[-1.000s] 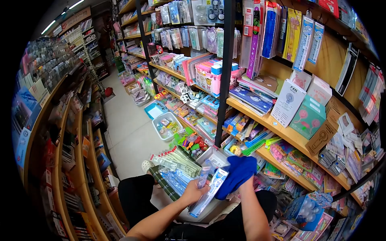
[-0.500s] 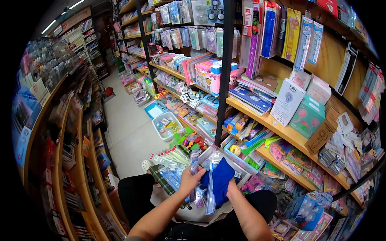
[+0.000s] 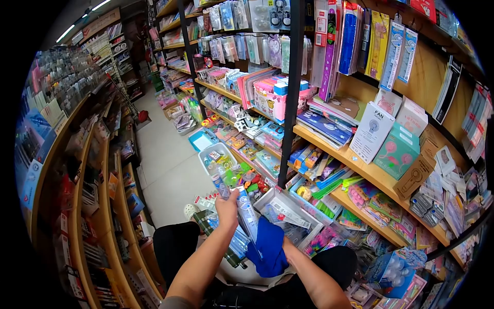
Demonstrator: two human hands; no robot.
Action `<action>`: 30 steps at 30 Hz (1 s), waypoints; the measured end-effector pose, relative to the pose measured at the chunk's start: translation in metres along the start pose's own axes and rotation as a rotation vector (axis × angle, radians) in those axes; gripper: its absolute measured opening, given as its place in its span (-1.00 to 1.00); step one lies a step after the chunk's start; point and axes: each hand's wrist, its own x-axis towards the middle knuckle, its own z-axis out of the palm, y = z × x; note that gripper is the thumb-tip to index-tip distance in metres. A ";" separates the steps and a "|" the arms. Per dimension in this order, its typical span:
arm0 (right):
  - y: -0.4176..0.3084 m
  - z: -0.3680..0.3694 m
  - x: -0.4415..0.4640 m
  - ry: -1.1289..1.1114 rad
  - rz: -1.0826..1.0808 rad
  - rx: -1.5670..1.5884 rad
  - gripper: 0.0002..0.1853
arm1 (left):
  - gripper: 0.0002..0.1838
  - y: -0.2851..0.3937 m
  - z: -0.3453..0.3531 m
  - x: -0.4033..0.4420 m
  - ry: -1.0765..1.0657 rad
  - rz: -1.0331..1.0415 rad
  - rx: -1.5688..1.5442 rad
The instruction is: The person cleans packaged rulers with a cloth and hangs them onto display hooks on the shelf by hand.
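Observation:
My left hand (image 3: 226, 210) is closed around long, slim plastic packets. One blue-and-white packet (image 3: 248, 210) slants down toward the cloth, and the end of another packet (image 3: 221, 186) sticks out above my fingers. My right hand (image 3: 289, 251) grips a bunched blue cloth (image 3: 268, 247), which hides most of its fingers. The cloth lies against the lower end of the slanting packet. Beneath my hands, a dark green checked bag (image 3: 207, 220) lies between my knees with clear, bluish packets (image 3: 239, 243) at it.
A grey-white bin (image 3: 314, 232) with packaged goods stands by my right knee. Beyond are a white basket (image 3: 215, 157) and a blue tray (image 3: 201, 139) on the floor. Stocked wooden shelves (image 3: 329, 144) rise on the right, and more shelving (image 3: 98, 206) lines the left.
My left hand has moved left and up with the packets, which now slant. The blue cloth in my right hand has shifted down and left, uncovering more of the grey-white bin.

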 end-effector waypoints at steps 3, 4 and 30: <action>0.002 0.001 -0.004 0.008 -0.081 -0.094 -0.65 | -0.89 0.001 -0.006 -0.007 0.001 -0.181 -0.073; 0.003 0.004 -0.005 0.008 -0.114 -0.111 -0.65 | -0.87 -0.005 -0.010 -0.015 -0.093 -0.235 -0.009; -0.024 0.003 -0.003 -0.065 -0.084 0.327 -0.75 | -0.82 -0.095 -0.189 0.017 0.205 -0.346 1.276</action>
